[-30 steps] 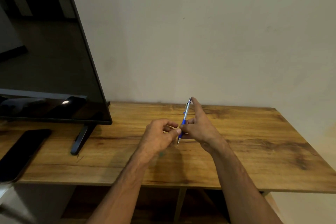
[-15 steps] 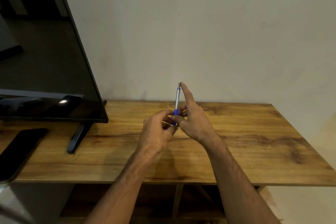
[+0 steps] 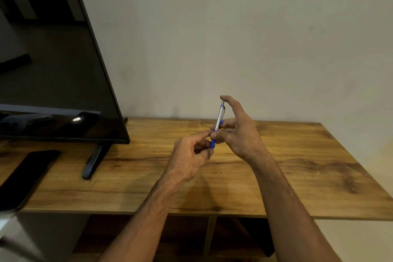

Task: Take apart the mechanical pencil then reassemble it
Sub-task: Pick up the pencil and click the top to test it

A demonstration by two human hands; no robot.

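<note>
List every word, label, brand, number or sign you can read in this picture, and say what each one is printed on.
None can be read.
Mechanical pencil, held in the left hand and right hand: no print shows on its silver barrel or blue grip.
Television: dark screen, reflections only, no visible logo.
Phone on the wooden table: blank black face.

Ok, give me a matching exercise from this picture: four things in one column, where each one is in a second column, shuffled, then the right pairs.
Things:
1. mechanical pencil
2. phone
3. television
4. left hand

Places:
A. lying flat at the table's left edge
B. standing on the table, left of the hands
C. held upright between both hands
D. pinching the pencil's blue lower end

Pairs: 1-C, 2-A, 3-B, 4-D
</note>
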